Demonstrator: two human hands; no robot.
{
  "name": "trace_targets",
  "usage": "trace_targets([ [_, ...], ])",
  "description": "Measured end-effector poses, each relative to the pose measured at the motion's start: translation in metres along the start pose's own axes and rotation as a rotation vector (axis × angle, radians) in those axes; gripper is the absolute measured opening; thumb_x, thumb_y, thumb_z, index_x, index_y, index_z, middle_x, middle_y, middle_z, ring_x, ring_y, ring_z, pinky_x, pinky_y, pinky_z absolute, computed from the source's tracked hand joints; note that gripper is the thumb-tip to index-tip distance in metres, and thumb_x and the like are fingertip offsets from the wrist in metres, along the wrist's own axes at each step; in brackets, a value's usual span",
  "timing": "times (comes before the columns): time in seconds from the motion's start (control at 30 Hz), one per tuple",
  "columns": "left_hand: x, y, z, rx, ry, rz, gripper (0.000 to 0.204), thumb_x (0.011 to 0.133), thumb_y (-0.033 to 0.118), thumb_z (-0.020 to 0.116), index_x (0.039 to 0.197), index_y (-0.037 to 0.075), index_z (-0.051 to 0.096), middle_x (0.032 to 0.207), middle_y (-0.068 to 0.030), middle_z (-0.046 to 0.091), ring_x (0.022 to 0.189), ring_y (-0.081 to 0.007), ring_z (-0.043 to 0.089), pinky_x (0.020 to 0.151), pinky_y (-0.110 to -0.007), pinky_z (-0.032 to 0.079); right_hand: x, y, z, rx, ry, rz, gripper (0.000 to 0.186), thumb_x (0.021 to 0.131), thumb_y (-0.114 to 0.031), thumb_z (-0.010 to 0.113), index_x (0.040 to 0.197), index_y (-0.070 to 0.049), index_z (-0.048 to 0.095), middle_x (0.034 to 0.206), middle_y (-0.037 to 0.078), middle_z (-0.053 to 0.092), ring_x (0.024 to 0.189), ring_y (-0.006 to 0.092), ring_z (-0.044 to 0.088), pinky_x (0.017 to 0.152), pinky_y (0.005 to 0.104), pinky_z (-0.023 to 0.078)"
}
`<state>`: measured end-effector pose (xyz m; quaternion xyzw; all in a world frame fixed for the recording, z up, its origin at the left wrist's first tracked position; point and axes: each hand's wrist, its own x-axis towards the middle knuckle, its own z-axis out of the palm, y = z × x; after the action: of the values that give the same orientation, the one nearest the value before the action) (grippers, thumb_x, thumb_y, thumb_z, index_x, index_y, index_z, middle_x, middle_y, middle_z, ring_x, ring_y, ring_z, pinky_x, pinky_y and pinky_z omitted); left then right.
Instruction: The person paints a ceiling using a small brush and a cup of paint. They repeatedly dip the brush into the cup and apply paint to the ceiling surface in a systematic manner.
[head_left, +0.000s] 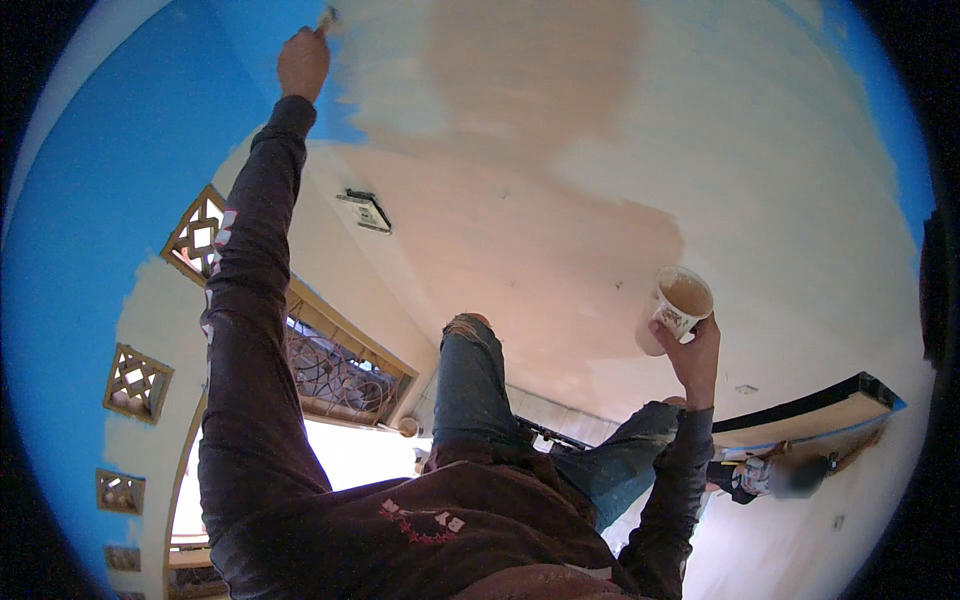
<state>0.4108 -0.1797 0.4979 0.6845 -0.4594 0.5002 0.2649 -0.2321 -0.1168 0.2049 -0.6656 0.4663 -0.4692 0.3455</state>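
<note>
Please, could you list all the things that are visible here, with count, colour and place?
Plastic cup: one, whitish, right of centre
Paintbrush: one, colour unclear, top edge
Painted surface: one, blue and beige, across the view
Square lattice panels: at least four, brown, left side
Wire grille: one, brown frame, left of the knees
Rectangular fitting: one, pale and dark, upper left
Ledge: one, black and beige, lower right
Co-worker: one, patterned clothing, below the ledge
Jeans: one pair, blue, centre
Sweatshirt: one, dark, bottom
Left hand: one, bare, holding the paintbrush
Right hand: one, bare, holding the cup
</note>
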Motion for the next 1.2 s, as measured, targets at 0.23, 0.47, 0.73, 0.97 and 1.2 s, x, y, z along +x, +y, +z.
trace_targets([
  [0.23, 0.014, 0.098, -0.035, -0.046, 0.028, 0.148, 0.034, 0.1, 0.028, 0.049, 0.086, 0.0, 0.062, 0.079, -0.0235, 0.067, 0.076, -0.0435, 0.067, 0.067, -0.053, 0.055, -0.001, -0.013, 0.001, 0.007, -0.012, 0.001, 0.066, 0.07, -0.021, 0.089, 0.124, 0.0, 0.057, 0.114, 0.016, 0.07, 0.106, 0.0261, 0.068, 0.088, 0.0382, 0.054],
  [0.47, -0.004, 0.213, -0.102, -0.293, -0.035, 0.069, 0.022, 0.1, 0.023, 0.051, 0.115, 0.01, 0.062, 0.08, -0.0203, 0.064, 0.072, -0.0383, 0.063, 0.065, -0.048, 0.052, -0.004, -0.021, -0.002, 0.03, -0.007, 0.011, 0.064, 0.071, -0.02, 0.088, 0.124, 0.0, 0.058, 0.113, 0.015, 0.071, 0.105, 0.0263, 0.068, 0.088, 0.0379, 0.054],
  [0.73, -0.007, 0.236, -0.109, -0.313, 0.118, 0.219, 0.035, 0.102, 0.03, 0.05, 0.086, 0.001, 0.06, 0.074, -0.0204, 0.065, 0.066, -0.0406, 0.065, 0.058, -0.048, 0.055, -0.005, -0.03, -0.001, 0.039, -0.002, -0.014, 0.064, 0.071, -0.02, 0.089, 0.124, 0.0, 0.058, 0.113, 0.014, 0.071, 0.101, 0.0246, 0.069, 0.085, 0.0366, 0.054],
  [0.97, -0.016, 0.255, -0.127, -0.394, 0.133, 0.295, 0.032, 0.101, 0.028, 0.053, 0.087, 0.001, 0.061, 0.075, -0.0196, 0.066, 0.068, -0.0391, 0.066, 0.059, -0.047, 0.054, -0.005, -0.028, 0.0, 0.047, -0.001, 0.004, 0.065, 0.07, -0.019, 0.088, 0.125, -0.001, 0.058, 0.114, 0.014, 0.07, 0.103, 0.0243, 0.068, 0.086, 0.0363, 0.054],
  [1.2, -0.008, 0.234, -0.119, -0.766, 0.109, 0.344, 0.027, 0.099, 0.031, 0.058, 0.103, 0.009, 0.071, 0.09, -0.0127, 0.072, 0.076, -0.0329, 0.07, 0.067, -0.04, 0.057, -0.006, -0.027, -0.001, 0.032, 0.025, -0.001, 0.064, 0.07, -0.019, 0.088, 0.124, 0.0, 0.059, 0.112, 0.013, 0.07, 0.101, 0.0233, 0.068, 0.085, 0.0359, 0.054],
])
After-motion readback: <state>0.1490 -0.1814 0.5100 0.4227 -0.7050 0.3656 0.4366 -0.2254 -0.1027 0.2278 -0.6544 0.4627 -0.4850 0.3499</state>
